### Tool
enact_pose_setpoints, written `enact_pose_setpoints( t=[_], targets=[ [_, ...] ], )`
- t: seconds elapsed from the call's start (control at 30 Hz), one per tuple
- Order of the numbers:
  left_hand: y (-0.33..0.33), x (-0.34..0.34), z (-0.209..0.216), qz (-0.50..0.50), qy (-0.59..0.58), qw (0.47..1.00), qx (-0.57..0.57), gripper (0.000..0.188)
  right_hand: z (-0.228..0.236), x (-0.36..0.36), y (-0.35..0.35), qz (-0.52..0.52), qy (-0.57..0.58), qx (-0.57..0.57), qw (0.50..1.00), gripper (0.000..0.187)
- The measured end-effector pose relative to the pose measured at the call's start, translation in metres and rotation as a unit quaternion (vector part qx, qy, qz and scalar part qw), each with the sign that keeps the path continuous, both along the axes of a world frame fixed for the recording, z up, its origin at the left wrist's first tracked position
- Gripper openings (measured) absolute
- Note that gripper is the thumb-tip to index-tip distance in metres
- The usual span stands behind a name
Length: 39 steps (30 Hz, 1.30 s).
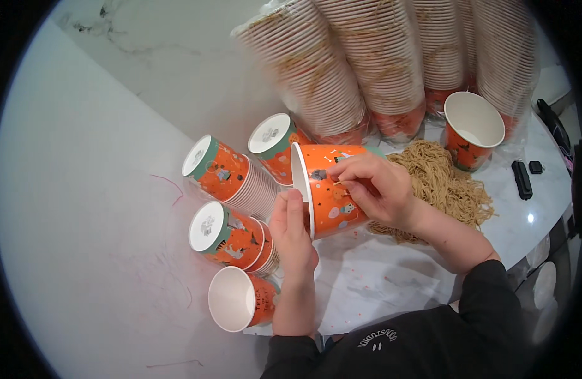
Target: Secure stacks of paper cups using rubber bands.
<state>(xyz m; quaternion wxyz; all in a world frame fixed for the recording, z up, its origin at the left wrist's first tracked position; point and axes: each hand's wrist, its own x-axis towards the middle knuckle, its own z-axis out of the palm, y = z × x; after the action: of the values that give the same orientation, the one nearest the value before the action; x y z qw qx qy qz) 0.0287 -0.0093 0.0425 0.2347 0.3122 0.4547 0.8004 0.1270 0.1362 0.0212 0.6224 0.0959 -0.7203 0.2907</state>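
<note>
An orange paper bucket [332,218] with a white rim and printed figures lies tilted on its side in front of me, its mouth turned left. My left hand [291,230] is closed on its rim, the thumb up by the edge. With fingers pinched, my right hand [385,189] holds a short bit of tan cord [339,183] against the bucket's side. Just beyond the right forearm lies a loose heap of tan cord [439,170]. The bucket's base is partly hidden behind my right hand.
Tall stacks of nested buckets [382,57] in clear plastic stand at the back. Upside-down stacks [224,174] and a single bucket [233,300] sit at left. Another upright bucket [474,129] stands behind the cord. Small black items [522,180] lie at right.
</note>
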Motion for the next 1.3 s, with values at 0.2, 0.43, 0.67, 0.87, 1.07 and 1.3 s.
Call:
enact_pose_setpoints(
  t=[0.2, 0.43, 0.67, 0.87, 1.07, 1.3],
  targets=[
    [0.002, -0.001, -0.003, 0.009, 0.032, 0.999, -0.02, 0.021, 0.0, 0.002, 0.002, -0.019, -0.004, 0.025, 0.999, 0.022],
    [-0.004, -0.023, -0.027, 0.024, 0.129, 0.991, -0.006, 0.024, 0.004, 0.004, 0.002, -0.062, -0.033, 0.065, 0.995, 0.02],
    [0.006, -0.006, -0.007, 0.018, -0.044, 0.998, -0.034, 0.026, 0.005, 0.008, 0.001, -0.063, -0.052, 0.057, 0.995, 0.022],
    [0.001, -0.01, -0.011, -0.023, 0.014, 1.0, -0.007, 0.028, 0.007, 0.008, 0.001, -0.071, -0.051, 0.068, 0.994, 0.023],
    [0.001, -0.01, -0.016, 0.011, 0.146, 0.989, -0.029, 0.03, 0.018, 0.014, 0.006, -0.087, -0.089, 0.1, 0.987, 0.02],
    [0.002, -0.009, -0.002, -0.079, 0.053, 0.993, -0.066, 0.04, 0.02, 0.017, 0.01, -0.103, -0.117, 0.114, 0.981, 0.022]
  ],
)
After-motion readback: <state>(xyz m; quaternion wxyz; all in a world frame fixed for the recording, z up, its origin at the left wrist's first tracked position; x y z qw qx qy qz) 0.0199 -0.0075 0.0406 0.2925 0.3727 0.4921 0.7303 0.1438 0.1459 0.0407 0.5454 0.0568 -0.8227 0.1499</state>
